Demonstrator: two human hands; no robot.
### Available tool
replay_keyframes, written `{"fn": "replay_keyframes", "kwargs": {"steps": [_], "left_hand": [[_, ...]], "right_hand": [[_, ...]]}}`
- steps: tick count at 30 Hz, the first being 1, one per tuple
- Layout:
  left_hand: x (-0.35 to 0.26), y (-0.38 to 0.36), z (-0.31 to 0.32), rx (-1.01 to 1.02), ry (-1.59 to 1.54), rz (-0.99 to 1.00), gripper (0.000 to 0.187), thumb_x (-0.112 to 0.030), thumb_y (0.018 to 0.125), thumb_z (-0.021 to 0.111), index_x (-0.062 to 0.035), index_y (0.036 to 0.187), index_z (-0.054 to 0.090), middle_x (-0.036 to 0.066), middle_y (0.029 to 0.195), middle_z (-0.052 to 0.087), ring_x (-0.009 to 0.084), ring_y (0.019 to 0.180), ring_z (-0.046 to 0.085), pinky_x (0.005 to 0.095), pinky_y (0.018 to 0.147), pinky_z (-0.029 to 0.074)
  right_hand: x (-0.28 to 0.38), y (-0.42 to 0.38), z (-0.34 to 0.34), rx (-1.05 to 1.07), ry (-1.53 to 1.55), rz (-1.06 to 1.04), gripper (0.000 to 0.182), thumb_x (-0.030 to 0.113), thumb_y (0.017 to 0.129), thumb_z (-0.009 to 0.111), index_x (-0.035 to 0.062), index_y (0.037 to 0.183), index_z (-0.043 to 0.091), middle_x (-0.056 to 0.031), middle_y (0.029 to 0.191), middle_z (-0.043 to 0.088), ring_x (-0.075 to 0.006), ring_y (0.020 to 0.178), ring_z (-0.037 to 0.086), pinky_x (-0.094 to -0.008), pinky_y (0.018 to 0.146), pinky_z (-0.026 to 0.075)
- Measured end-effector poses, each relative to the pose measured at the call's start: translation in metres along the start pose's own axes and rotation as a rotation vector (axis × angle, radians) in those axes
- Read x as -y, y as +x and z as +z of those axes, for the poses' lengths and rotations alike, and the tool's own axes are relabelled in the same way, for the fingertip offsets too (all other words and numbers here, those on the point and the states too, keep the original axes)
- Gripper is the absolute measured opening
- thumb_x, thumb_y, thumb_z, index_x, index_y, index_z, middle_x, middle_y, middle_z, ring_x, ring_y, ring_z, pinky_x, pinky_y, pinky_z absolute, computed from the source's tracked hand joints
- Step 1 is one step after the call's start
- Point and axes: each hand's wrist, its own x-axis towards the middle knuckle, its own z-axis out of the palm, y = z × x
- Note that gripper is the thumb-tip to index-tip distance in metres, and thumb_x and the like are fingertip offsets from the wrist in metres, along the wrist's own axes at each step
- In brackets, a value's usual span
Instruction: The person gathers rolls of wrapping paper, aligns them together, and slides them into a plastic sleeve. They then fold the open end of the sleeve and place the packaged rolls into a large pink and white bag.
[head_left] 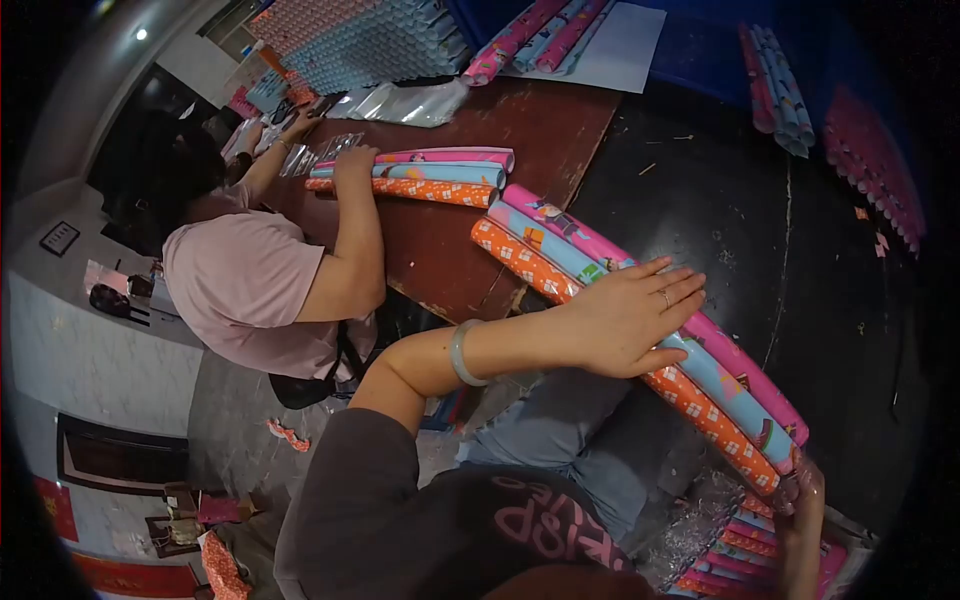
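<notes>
Three rolls of gift wrapping paper (700, 395), one pink, one light blue and one orange with white gift prints, lie side by side along the near edge of the dark table. My left hand (640, 315) rests flat across their middle, fingers stretched out and a little spread. At the lower right end of the rolls, my right hand (800, 490) is closed around their ends. Its fingers are partly blurred, with a shine like clear plastic film there.
A co-worker in a pink shirt (245, 265) holds a similar set of rolls (430, 180) on the brown table (440, 260). Clear plastic bags (400, 103) and stacked rolls (365, 50) lie behind. More rolls (775, 90) stand at the far right, and several fill a box (735, 550) below.
</notes>
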Motion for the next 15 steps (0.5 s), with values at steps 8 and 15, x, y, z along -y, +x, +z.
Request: {"fn": "replay_keyframes", "kwargs": {"steps": [8, 15], "left_hand": [[0.0, -0.001, 0.0, 0.009, -0.011, -0.012, 0.065, -0.044, 0.089, 0.052, 0.0046, 0.132, 0.046, 0.023, 0.139, 0.045, 0.0336, 0.131, 0.043, 0.046, 0.111, 0.03], [0.0, -0.001, 0.001, 0.006, -0.013, -0.009, 0.064, -0.043, 0.09, 0.052, 0.0045, 0.132, 0.046, 0.023, 0.139, 0.045, 0.0337, 0.131, 0.043, 0.046, 0.111, 0.03]], "right_hand": [[-0.016, 0.007, -0.025, -0.087, -0.441, -0.218, 0.02, 0.021, 0.091, 0.065, 0.0066, 0.087, 0.052, 0.0019, 0.055, 0.048, -0.0071, 0.04, 0.043, -0.023, 0.035, 0.03], [-0.001, 0.01, -0.028, 0.104, -0.272, -0.039, 0.017, 0.02, 0.09, 0.066, 0.0079, 0.089, 0.054, 0.0012, 0.057, 0.049, -0.0071, 0.042, 0.043, -0.0221, 0.036, 0.027]]}}
